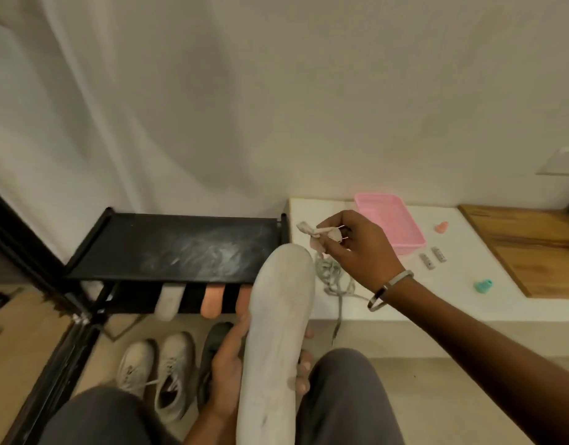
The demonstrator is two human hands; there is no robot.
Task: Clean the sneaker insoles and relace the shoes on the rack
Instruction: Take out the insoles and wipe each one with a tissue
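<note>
While your left hand [227, 364] grips the insole [278, 332] and your right hand [357, 248] pinches a rag [312, 232], you are mid-cleaning; wipe it next.

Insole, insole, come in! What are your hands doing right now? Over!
Left hand grips insole upright. Right hand pinches crumpled wipe just above its tip, not touching. Laces loose on white ledge. Nothing in the way.
</note>
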